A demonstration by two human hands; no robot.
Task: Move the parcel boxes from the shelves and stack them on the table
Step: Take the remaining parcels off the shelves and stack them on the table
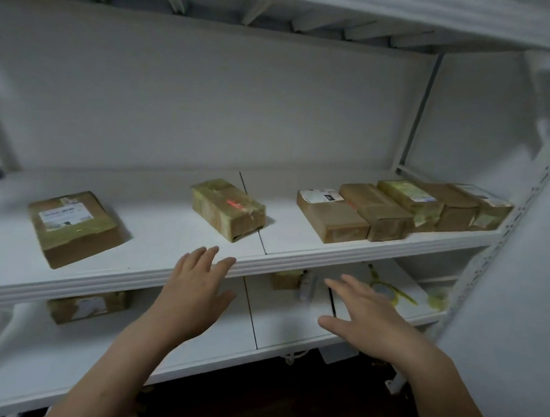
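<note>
**Hands empty at shelves, boxes waiting**

Left of frame: labelled box (75,226) lies flat on the middle shelf (170,244), with another box (87,305) on the lower shelf (286,323). Centre: taped box (227,207); just below it the left hand (196,295), fingers spread, holds nothing. Right hand (366,318), also flat and empty. Right: row of boxes (394,208), side by side. Worktop out of view; the bulk of the job looks undone.

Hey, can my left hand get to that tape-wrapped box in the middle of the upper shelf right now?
Probably yes. The left hand is open at the front edge of the shelf, just short of the tape-wrapped box, which stands apart from the other parcels, nothing in between.
</note>
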